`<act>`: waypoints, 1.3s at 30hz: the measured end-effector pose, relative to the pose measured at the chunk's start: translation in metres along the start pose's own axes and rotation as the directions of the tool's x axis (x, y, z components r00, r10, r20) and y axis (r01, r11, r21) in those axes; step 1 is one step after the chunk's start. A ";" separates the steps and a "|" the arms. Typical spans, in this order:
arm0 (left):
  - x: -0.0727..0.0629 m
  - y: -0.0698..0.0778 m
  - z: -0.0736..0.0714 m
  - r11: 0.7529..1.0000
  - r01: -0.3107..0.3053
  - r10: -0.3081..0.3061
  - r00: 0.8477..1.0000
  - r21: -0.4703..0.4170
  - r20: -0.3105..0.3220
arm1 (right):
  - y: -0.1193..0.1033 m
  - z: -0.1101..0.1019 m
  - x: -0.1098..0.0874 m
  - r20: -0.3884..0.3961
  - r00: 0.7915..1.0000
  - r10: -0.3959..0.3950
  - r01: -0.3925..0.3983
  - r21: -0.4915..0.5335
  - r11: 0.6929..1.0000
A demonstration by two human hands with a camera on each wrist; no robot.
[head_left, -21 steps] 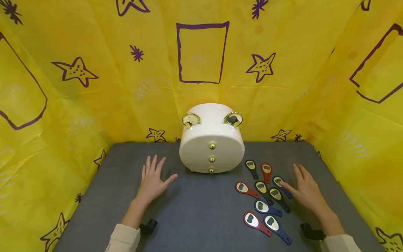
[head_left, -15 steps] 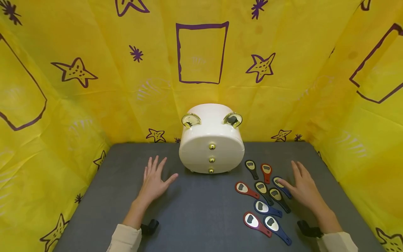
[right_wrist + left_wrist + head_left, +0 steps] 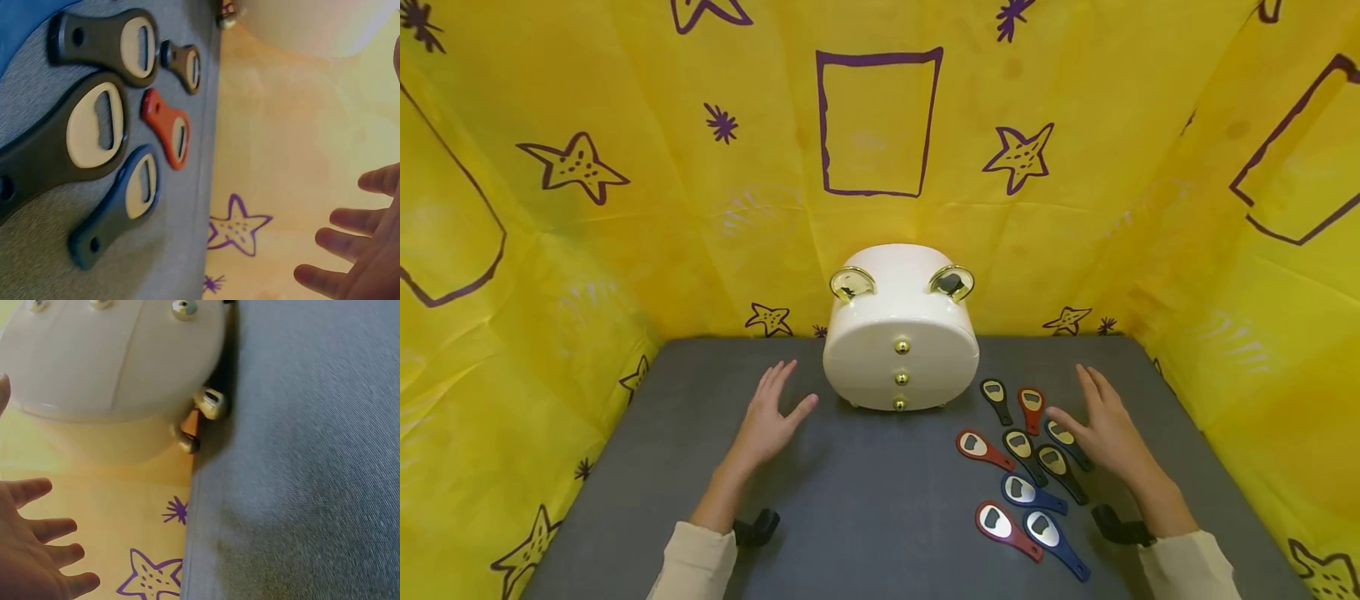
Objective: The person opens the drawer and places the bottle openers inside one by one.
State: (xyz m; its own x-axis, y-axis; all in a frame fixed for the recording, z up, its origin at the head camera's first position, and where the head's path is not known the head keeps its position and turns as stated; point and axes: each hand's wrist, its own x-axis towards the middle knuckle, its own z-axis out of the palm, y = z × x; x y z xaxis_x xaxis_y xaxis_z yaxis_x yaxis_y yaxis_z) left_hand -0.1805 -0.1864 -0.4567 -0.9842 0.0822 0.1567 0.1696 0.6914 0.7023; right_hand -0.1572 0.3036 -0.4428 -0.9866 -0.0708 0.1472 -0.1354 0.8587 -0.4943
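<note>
A cream-white rounded box (image 3: 901,362) with gold ears and three gold knobs down its front stands at the back middle of the grey table. To its left, my left hand (image 3: 769,423) hovers with straight fingers and the thumb held apart, touching nothing. Right of the box lie several bottle openers in red, black and blue. My right hand (image 3: 1108,433) is raised over the right side of this group, its fingers extended and holding nothing. Nearest below its thumb is a blue bottle opener (image 3: 1067,443), partly covered in the head view. A red bottle opener (image 3: 167,128) shows in the right wrist view.
Yellow cloth (image 3: 715,250) with purple drawings encloses the back and both sides of the table (image 3: 865,508). Two bottle openers, one red (image 3: 1007,530) and one blue (image 3: 1056,543), lie closest to the front. Each wrist wears a black camera mount.
My right hand has moved left and slightly away from me, closer to the bottle openers. The left hand has turned a little and its fingers have drawn closer together. The bottle openers stay put.
</note>
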 end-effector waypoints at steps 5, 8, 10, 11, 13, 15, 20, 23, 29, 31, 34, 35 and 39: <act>0.003 0.003 -0.003 0.997 -0.001 0.001 1.000 -0.072 -0.001 | -0.011 -0.004 0.006 0.031 0.999 -0.010 0.009 0.040 0.999; 0.004 0.006 -0.006 0.996 0.005 -0.005 1.000 -0.089 0.000 | -0.017 -0.006 0.010 0.044 0.999 -0.031 0.028 0.058 0.998; 0.005 0.007 -0.007 0.995 0.005 -0.004 1.000 -0.097 0.004 | -0.020 -0.007 0.012 0.054 0.998 -0.038 0.035 0.068 0.997; 0.006 0.008 -0.007 0.995 0.001 -0.001 1.000 -0.102 0.008 | -0.022 -0.009 0.014 0.059 0.997 -0.040 0.036 0.071 0.997; 0.008 0.010 -0.009 0.993 -0.016 0.017 1.000 -0.118 0.012 | -0.025 -0.011 0.018 0.068 0.997 -0.045 0.040 0.074 0.996; 0.011 0.013 -0.011 0.989 -0.039 0.040 0.999 -0.144 0.007 | -0.029 -0.014 0.023 0.079 0.996 -0.048 0.042 0.075 0.996; 0.020 0.021 -0.019 0.981 -0.076 0.076 0.997 -0.180 -0.009 | -0.037 -0.019 0.034 0.116 0.992 -0.050 0.040 0.086 0.995; 0.028 0.028 -0.022 0.982 -0.067 0.069 0.998 -0.177 0.003 | -0.042 -0.021 0.038 0.132 0.990 -0.056 0.043 0.103 0.994; 0.041 0.039 -0.027 0.980 -0.060 0.066 0.997 -0.188 0.029 | -0.056 -0.028 0.045 0.146 0.985 -0.093 0.076 0.123 0.989; 0.044 0.043 -0.027 0.978 -0.069 0.078 0.996 -0.198 0.034 | -0.060 -0.030 0.048 0.153 0.983 -0.099 0.080 0.129 0.988; 0.049 0.049 -0.027 0.973 -0.082 0.094 0.995 -0.216 0.044 | -0.066 -0.031 0.051 0.161 0.981 -0.106 0.082 0.147 0.986; 0.050 0.051 -0.026 0.971 -0.085 0.098 0.994 -0.224 0.045 | -0.068 -0.031 0.052 0.163 0.980 -0.113 0.087 0.159 0.983; 0.054 0.056 -0.024 0.961 -0.096 0.108 0.994 -0.260 0.031 | -0.076 -0.030 0.053 0.160 0.976 -0.148 0.114 0.202 0.973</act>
State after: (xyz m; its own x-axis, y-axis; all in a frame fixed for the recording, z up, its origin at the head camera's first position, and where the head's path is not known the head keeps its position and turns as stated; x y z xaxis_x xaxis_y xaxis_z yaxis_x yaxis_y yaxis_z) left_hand -0.2234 -0.1604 -0.3928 -0.9612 0.1790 0.2098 0.2709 0.4694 0.8404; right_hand -0.1967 0.2500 -0.3721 -0.9574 -0.2774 0.0797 -0.2630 0.7245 -0.6371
